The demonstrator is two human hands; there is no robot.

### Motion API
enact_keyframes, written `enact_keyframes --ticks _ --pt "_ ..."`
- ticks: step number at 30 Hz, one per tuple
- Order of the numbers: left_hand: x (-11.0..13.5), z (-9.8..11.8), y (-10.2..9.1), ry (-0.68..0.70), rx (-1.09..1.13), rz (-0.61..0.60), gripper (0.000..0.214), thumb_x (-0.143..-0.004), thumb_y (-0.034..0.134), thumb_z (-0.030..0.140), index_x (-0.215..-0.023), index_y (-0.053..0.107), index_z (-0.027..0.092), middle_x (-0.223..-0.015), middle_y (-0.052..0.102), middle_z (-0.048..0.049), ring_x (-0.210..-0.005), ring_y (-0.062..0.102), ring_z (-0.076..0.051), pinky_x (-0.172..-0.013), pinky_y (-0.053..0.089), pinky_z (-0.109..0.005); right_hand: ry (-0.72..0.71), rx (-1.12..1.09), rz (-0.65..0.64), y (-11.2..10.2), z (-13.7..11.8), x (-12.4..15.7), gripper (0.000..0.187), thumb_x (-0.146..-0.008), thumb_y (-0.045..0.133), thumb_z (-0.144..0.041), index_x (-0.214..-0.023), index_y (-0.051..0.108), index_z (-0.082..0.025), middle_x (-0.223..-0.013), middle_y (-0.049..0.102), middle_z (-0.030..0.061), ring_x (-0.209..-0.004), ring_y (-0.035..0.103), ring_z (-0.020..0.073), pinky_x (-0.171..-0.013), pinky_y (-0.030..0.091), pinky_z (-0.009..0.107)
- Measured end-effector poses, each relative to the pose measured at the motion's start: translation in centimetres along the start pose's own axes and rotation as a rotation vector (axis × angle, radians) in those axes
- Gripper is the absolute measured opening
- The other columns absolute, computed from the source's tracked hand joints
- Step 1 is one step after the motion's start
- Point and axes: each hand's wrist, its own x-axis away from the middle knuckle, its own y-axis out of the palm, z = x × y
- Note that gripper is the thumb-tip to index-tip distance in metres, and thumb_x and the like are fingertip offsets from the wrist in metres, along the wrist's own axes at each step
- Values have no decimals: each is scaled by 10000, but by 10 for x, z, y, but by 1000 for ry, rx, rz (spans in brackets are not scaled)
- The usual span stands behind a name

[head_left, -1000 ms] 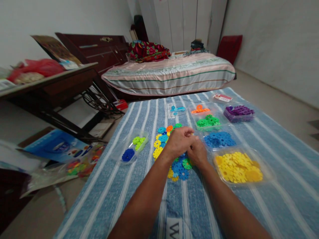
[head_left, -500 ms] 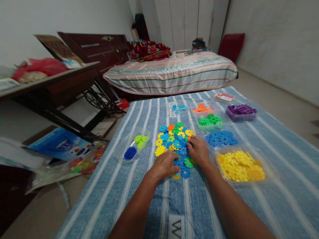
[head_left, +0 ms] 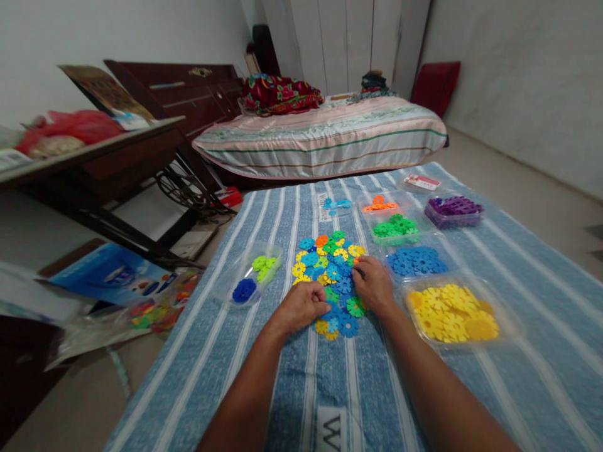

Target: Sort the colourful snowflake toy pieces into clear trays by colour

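Observation:
A mixed pile of flat, notched plastic discs (head_left: 345, 285), blue, yellow, green and orange, lies on the striped cloth between my hands. My left hand (head_left: 301, 306) is at the pile's left edge, with thumb and forefinger pinched together. Whatever sits in that pinch, if anything, is too small to make out. Along the right edge rests my right hand (head_left: 374, 284), its fingers curled in over the pile. A bit of orange shows by its fingertips, and I cannot tell whether it is gripped. Yellow discs (head_left: 326, 328) lie just below my left hand.
On the right stand clear tubs of yellow discs (head_left: 452, 314), blue discs (head_left: 417, 260), green discs (head_left: 396, 227) and purple pieces (head_left: 453, 210). Orange pieces (head_left: 379, 204) lie behind the green. At left, a tub (head_left: 230, 301) holds dark blue and lime discs. A bed (head_left: 320, 147) stands beyond.
My left hand has shifted left off the pile's middle, and its thumb and forefinger have come together. More discs show where it was. My right hand stays almost where it was.

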Motion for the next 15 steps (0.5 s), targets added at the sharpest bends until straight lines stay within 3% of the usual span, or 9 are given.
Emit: enact_keyframes --ticks 4,8,11,13,15 --pt "-6 18 -4 -23 88 32 158 -585 678 255 -608 554 161 -475 483 64 -463 426 -75 -466 301 -202 1 0 -6 0 0 0 228 -864 503 -226 -836 728 -201 -1069 674 104 -1051 576 234 -955 430 383" --pt "-23 64 11 93 205 44 146 -601 680 235 -623 557 161 -483 513 59 -469 480 -77 -482 353 -197 29 11 -26 -1 -3 1 224 -856 511 -232 -894 725 -176 -1065 678 115 -1026 589 249 -921 432 379" --pt "-37 93 25 199 340 49 161 -647 664 250 -760 593 159 -579 602 33 -541 566 -104 -546 432 -218 80 50 -35 -2 -4 2 240 -857 514 -238 -972 716 -176 -998 688 104 -969 599 248 -859 440 362" --pt "-41 97 28 250 279 78 147 -667 652 248 -774 609 157 -613 621 22 -586 583 -113 -577 442 -222 70 52 -50 -2 -4 1 246 -869 503 -238 -987 712 -185 -981 687 92 -963 598 238 -846 443 348" --pt "-40 88 26 261 112 96 89 -684 634 238 -720 619 158 -606 609 22 -610 576 -118 -582 426 -218 36 28 -52 -2 -3 1 229 -868 506 -234 -949 716 -192 -1021 681 87 -992 592 228 -874 443 345"
